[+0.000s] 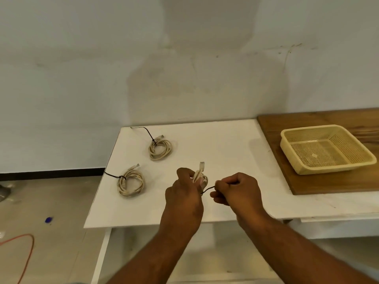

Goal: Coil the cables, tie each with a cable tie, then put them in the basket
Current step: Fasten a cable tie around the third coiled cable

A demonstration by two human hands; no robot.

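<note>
Lying on the left of the white table (225,140), the near coil (131,182) and the far coil (161,149) each carry a black tie with a loose tail. Right of them, the left hand (184,193) is clenched round a third coiled cable (200,177), one plug pointing up. From it the black cable tie (208,189) runs rightward into the right hand (235,191), which pinches its tail. Tightening likely means pulling along that line, away from the left hand. The basket (326,169) sits farthest right, nearer the right hand, with no coil in it yet.
</note>
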